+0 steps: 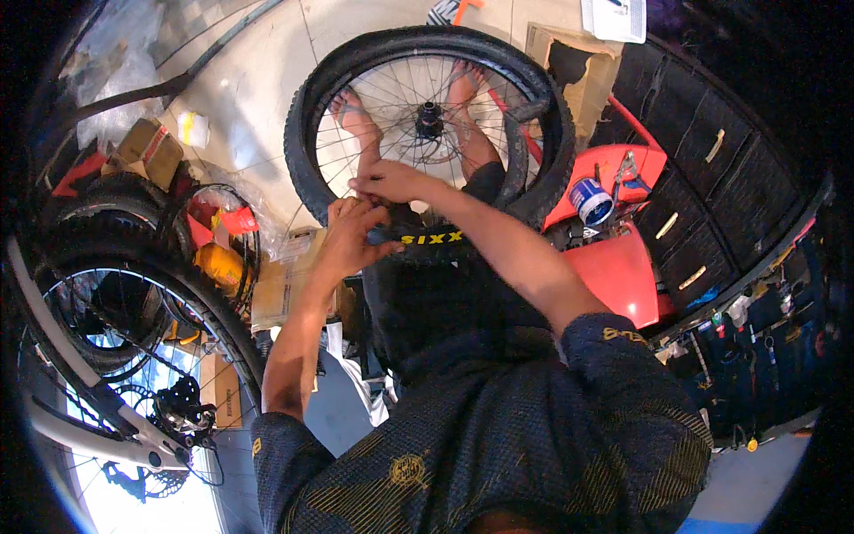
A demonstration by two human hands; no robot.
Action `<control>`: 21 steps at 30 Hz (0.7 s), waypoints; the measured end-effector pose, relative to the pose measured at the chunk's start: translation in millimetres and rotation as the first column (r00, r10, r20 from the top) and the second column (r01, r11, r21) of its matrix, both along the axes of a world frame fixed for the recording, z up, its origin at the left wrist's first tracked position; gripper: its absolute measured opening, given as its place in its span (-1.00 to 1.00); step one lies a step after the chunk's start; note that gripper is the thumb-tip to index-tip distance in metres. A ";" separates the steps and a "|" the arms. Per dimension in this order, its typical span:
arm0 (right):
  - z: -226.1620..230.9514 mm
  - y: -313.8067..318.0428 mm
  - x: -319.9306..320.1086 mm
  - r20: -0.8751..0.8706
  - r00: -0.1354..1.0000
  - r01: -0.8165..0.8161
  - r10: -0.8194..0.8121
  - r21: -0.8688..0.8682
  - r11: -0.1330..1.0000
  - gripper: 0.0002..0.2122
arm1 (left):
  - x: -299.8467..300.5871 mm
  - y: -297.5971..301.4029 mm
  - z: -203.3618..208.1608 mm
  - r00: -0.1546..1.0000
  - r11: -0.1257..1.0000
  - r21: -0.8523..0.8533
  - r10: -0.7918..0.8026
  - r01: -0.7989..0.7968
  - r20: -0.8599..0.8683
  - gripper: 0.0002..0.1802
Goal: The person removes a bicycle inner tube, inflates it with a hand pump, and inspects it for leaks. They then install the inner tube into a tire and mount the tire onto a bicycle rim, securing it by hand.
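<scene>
A bicycle wheel with a knobby black tyre (pixel 299 133) leans against my lap, its spokes fanning out from a black hub (pixel 430 120). Yellow lettering marks the near tyre wall. On the right, part of a black inner tube (pixel 518 165) sags inside the rim. My left hand (pixel 345 238) is closed round the tyre's near left part, thumb on the side wall. Just beyond it, my right hand (pixel 390 182) reaches across to the near rim with curled fingers. Whatever lies under its fingertips is hidden.
Left stands another bicycle's rear wheel (pixel 240 343) and pale frame (pixel 62 320), near cardboard boxes (pixel 283 285). To the right are a red stool-like piece (pixel 614 271), a blue-and-white tin (pixel 592 200), and a black drawer cabinet (pixel 685 151). My bare feet are behind the spokes.
</scene>
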State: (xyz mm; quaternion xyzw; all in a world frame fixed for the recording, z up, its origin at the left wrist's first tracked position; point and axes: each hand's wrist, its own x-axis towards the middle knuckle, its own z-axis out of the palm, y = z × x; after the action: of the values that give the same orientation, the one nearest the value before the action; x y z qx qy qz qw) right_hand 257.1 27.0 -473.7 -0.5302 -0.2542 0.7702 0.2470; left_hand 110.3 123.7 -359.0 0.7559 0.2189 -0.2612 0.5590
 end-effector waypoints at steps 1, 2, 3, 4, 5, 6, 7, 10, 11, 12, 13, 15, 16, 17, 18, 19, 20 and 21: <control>4.9 -4.4 23.8 0.075 0.997 -0.037 0.029 0.111 0.993 -0.52 | 1.3 1.5 0.6 0.998 0.999 -0.010 -0.044 0.044 -0.042 -0.46; 11.8 -8.1 50.7 0.147 0.988 -0.087 0.055 0.220 0.972 -0.49 | 3.5 -0.6 4.2 0.995 0.996 0.009 -0.087 0.088 -0.057 -0.45; 24.3 -7.0 83.2 0.334 0.901 -0.345 0.278 0.162 0.924 -0.46 | 7.3 -5.0 7.6 0.989 0.990 0.021 -0.134 0.136 -0.067 -0.43; 34.0 -11.7 115.3 0.498 0.730 -0.565 0.469 0.052 0.823 -0.43 | 12.8 -8.8 10.0 0.980 0.981 0.032 -0.189 0.191 -0.069 -0.42; 24.3 -32.3 138.5 0.569 0.637 -0.650 0.520 0.034 0.759 -0.40 | 17.7 -14.7 9.8 0.987 0.987 0.029 -0.161 0.161 -0.011 -0.39; 13.3 -52.1 160.1 0.633 0.533 -0.732 0.562 0.011 0.682 -0.37 | 20.1 -24.1 7.7 0.991 0.992 0.025 -0.126 0.125 0.042 -0.37; 14.3 -65.4 182.4 0.630 0.462 -0.778 0.624 -0.050 0.626 -0.39 | 23.4 -31.2 5.4 0.992 0.996 0.016 -0.089 0.088 0.094 -0.34; 17.4 -98.1 222.8 0.577 0.267 -0.865 0.772 -0.210 0.456 -0.39 | 36.4 -35.7 4.2 0.981 0.980 -0.037 -0.196 0.195 -0.011 -0.26; 15.1 -107.1 227.6 0.545 0.205 -0.882 0.813 -0.257 0.395 -0.38 | 37.6 -33.9 2.8 0.973 0.974 -0.004 -0.227 0.227 -0.028 -0.22; 16.0 -109.2 228.6 0.516 0.171 -0.870 0.839 -0.321 0.375 -0.37 | 39.2 -31.4 1.5 0.966 0.966 0.026 -0.255 0.256 -0.050 -0.18; 17.7 -111.9 229.0 0.484 0.139 -0.854 0.864 -0.384 0.352 -0.36 | 41.1 -28.2 0.5 0.957 0.957 0.055 -0.281 0.285 -0.073 -0.13; 22.2 -115.0 234.8 0.361 0.083 -0.825 0.929 -0.497 0.267 -0.39 | 48.0 -15.7 2.3 0.918 0.944 -0.093 -0.329 0.316 -0.219 -0.14; 19.9 -115.2 233.3 0.363 0.053 -0.829 0.930 -0.503 0.244 -0.40 | 52.6 -10.6 3.6 0.889 0.932 -0.167 -0.359 0.323 -0.286 -0.14; 15.6 -114.0 228.6 0.365 0.024 -0.832 0.931 -0.509 0.221 -0.40 | 56.1 -8.8 3.8 0.880 0.930 -0.170 -0.365 0.327 -0.304 -0.11; 10.2 -114.8 224.4 0.371 -0.002 -0.833 0.929 -0.515 0.203 -0.41 | 58.9 -5.2 4.8 0.870 0.927 -0.169 -0.373 0.335 -0.323 -0.09; -1.4 -127.8 220.7 0.519 -0.049 -0.863 0.853 -0.452 0.226 -0.42 | 60.2 -1.1 4.6 0.858 0.922 -0.169 -0.387 0.350 -0.337 -0.06; -12.7 -140.5 216.5 0.654 -0.086 -0.891 0.752 -0.388 0.236 -0.44 | 51.0 -1.9 -4.4 0.894 0.928 -0.102 -0.373 0.359 -0.250 -0.06; -15.4 -138.0 215.5 0.648 -0.026 -0.889 0.761 -0.363 0.279 -0.44 | 31.2 -6.8 -18.9 0.921 0.936 -0.032 -0.349 0.349 -0.173 -0.05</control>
State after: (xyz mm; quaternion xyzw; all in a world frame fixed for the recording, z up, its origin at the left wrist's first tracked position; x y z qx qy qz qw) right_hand 472.7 -111.0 -489.1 -0.5033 -0.6522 0.4490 -0.3459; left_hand 141.4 116.9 -377.8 0.7566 0.1289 -0.4223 0.4823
